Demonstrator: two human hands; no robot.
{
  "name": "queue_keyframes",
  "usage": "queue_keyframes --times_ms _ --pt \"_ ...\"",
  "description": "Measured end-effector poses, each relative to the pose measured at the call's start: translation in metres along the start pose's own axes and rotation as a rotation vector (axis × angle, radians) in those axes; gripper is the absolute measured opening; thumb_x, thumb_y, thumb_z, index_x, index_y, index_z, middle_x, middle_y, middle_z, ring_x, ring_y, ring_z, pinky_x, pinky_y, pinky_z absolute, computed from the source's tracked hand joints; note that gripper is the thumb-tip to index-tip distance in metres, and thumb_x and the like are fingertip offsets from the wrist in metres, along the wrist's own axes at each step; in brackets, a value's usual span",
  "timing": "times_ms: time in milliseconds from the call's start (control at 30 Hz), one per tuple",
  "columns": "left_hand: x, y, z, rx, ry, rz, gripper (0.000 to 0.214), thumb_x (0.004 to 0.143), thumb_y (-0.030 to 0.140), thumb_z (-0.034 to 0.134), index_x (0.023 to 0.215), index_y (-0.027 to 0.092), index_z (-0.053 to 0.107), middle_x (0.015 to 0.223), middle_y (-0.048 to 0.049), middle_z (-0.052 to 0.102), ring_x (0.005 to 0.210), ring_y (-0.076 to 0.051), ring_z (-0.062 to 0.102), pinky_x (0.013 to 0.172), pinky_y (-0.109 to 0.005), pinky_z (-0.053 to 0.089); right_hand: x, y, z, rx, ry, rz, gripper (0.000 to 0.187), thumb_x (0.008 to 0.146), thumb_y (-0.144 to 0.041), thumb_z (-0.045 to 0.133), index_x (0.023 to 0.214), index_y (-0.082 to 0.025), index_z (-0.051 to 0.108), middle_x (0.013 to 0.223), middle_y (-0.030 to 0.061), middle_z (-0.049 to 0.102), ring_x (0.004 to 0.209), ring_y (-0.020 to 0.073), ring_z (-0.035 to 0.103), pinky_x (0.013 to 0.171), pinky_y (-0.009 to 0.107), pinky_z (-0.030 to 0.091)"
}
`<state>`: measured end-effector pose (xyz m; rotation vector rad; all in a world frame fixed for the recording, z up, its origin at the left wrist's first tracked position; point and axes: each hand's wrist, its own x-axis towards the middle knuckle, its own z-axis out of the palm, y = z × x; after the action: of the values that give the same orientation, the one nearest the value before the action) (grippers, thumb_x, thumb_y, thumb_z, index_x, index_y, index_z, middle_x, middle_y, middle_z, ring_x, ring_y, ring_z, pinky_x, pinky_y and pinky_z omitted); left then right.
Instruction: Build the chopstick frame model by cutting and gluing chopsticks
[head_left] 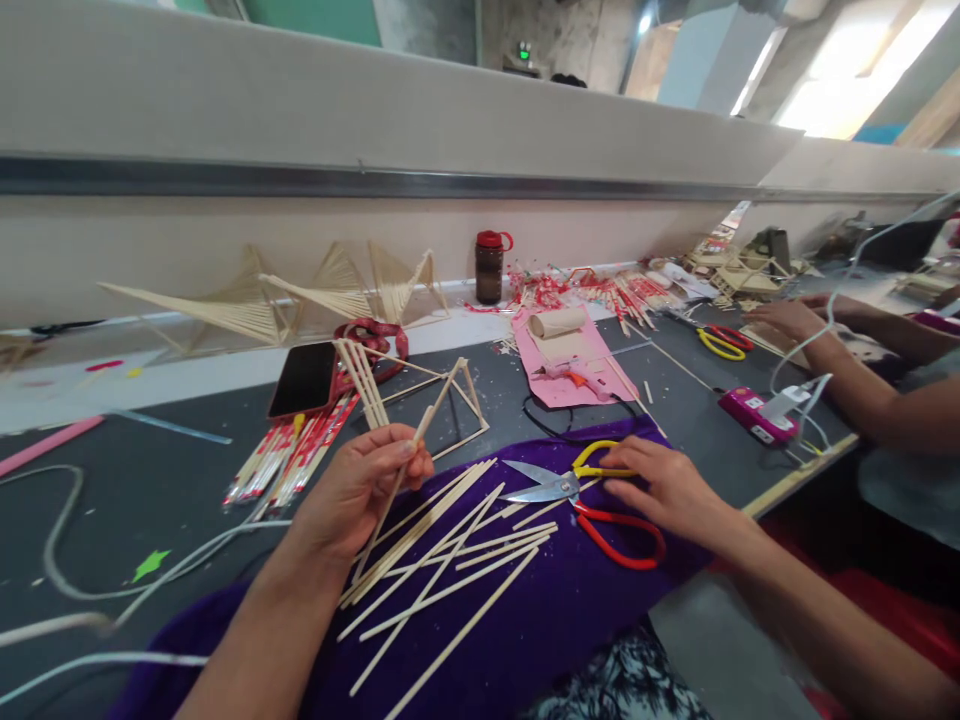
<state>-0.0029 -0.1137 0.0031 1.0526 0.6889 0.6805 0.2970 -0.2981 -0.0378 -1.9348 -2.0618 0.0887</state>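
Observation:
My left hand (367,475) is closed around a thin wooden stick (421,425), pinched between thumb and fingers, its upper end pointing up and right. At the right, my right hand (664,490) has its fingers on the yellow handle of a pair of scissors (551,487). The blades are spread apart and point left; the red handle is free of the hand. Several loose wooden sticks (450,590) lie criss-crossed on a purple cloth (577,600) beneath both hands. Just beyond the left hand stands a small frame of glued sticks (471,390).
Finished stick models (217,310) line the back ledge beside a brown bottle (489,270). A phone (302,380) rests on packaged sticks (274,460). A pink glue gun (574,375) lies on pink paper (529,335). At right are a purple power strip (757,415), cables and another person's arms (847,360).

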Motion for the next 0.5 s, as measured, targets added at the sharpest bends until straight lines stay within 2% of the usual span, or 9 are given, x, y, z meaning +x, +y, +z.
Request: queue_keyframes --times_ms 100,267,400,500 --pt "-0.002 0.001 -0.001 -0.014 -0.02 0.03 0.01 0.063 0.02 0.067 0.061 0.014 0.06 0.051 -0.0001 0.055 0.054 -0.012 0.052 0.05 -0.021 0.038 -0.013 -0.001 0.014 -0.137 -0.049 -0.055 0.028 0.084 -0.022 0.047 0.111 -0.021 0.057 0.113 0.008 0.058 0.102 0.0215 0.053 0.086 0.035 0.042" --pt "-0.007 0.006 -0.004 -0.01 -0.044 0.103 0.01 0.068 0.02 0.063 0.062 0.014 0.058 0.053 0.0004 0.053 0.056 -0.012 0.052 0.052 -0.022 0.038 -0.001 0.008 0.033 -0.316 -0.065 -0.05 0.031 0.081 -0.012 0.043 0.106 -0.019 0.058 0.11 0.01 0.059 0.095 0.0233 0.054 0.08 0.036 0.043" --pt "-0.01 0.013 -0.007 -0.015 -0.036 0.152 0.01 0.069 0.02 0.063 0.062 0.014 0.058 0.054 0.0005 0.053 0.056 -0.012 0.051 0.051 -0.023 0.038 0.011 0.01 0.035 -0.286 -0.063 -0.038 0.024 0.076 -0.008 0.041 0.09 -0.017 0.059 0.09 0.0087 0.06 0.083 0.0208 0.055 0.076 0.033 0.042" --pt "-0.012 0.018 -0.011 -0.006 -0.017 0.181 0.009 0.068 0.02 0.063 0.063 0.013 0.059 0.055 0.0003 0.054 0.056 -0.012 0.052 0.05 -0.022 0.039 0.012 0.012 0.03 -0.216 -0.04 -0.028 0.018 0.074 -0.009 0.042 0.083 -0.017 0.054 0.085 0.0076 0.058 0.081 0.0203 0.054 0.076 0.032 0.041"
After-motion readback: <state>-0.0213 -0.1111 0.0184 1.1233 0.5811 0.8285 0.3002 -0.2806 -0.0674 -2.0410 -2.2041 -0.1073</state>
